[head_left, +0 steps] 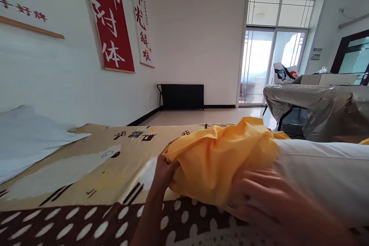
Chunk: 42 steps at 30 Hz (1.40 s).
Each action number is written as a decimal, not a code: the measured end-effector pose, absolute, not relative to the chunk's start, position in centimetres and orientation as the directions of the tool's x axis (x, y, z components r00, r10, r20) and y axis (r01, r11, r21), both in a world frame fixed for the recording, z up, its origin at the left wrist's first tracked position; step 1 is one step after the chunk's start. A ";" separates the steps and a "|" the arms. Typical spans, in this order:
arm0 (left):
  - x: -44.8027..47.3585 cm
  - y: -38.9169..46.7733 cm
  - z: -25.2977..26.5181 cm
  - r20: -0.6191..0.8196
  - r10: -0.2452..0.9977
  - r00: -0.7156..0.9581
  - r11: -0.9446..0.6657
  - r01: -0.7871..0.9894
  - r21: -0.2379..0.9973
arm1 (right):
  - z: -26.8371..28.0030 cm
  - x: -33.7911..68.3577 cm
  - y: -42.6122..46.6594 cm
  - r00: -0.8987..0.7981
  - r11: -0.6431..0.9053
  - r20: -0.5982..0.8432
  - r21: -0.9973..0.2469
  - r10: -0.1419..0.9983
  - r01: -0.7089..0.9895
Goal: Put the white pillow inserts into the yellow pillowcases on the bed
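Observation:
A yellow pillowcase [213, 150] lies bunched and creased around the left end of a white pillow [323, 169] on the bed. The rest of the pillow shows bare to the right. My left hand [166, 169] is closed on the far left edge of the pillowcase, thumb on top of the fabric. Over the near side, where yellow cloth meets white pillow, lies my right hand [268, 196], smeared by motion. Its fingers touch the cloth, but I cannot tell whether they grip it.
A sheep-patterned blanket [95, 165] with a brown dotted border covers the bed. White cloth [31, 142] lies at the left. Beyond the bed are a black folded panel [183, 96] by the wall, a plastic-covered table [311, 96] at right and a glass door [256, 65].

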<state>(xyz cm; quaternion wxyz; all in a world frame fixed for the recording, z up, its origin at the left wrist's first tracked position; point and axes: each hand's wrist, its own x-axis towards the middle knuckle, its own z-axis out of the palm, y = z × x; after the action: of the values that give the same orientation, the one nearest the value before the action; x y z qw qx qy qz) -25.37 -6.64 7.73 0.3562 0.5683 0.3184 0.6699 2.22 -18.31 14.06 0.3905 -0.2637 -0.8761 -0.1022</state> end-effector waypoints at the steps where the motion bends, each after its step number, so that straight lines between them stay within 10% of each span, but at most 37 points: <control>1: -25.2 -7.2 8.2 0.587 0.804 -0.094 -0.593 -0.059 0.803 | 15.5 0.8 -18.3 -0.542 0.848 0.740 -0.071 0.397 0.525; 19: -25.4 -14.6 12.3 0.837 0.516 0.181 -0.718 0.624 0.307 | 11.4 -0.5 -12.5 -0.216 0.864 0.943 -0.122 0.255 0.488; 26: -25.6 -16.5 13.8 0.742 0.604 0.291 -0.791 0.327 0.516 | 11.4 0.1 -12.7 -0.032 0.911 0.982 -0.159 0.185 0.382; 33: -24.4 -16.3 13.2 0.562 0.819 -0.117 -0.515 0.282 0.809 | 11.3 -0.3 -13.5 0.170 0.908 0.910 -0.400 0.378 0.126; 42: -27.7 -13.3 10.8 0.424 0.898 0.119 -0.436 0.101 0.894 | 10.9 -0.3 -13.4 0.144 0.911 0.914 -0.395 0.379 0.115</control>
<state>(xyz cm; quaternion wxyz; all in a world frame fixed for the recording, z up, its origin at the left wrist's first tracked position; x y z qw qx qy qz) -27.65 -13.32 10.77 0.3676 0.6516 0.3833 0.5416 -0.31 -13.36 10.86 0.7319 -0.1903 -0.6481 0.0902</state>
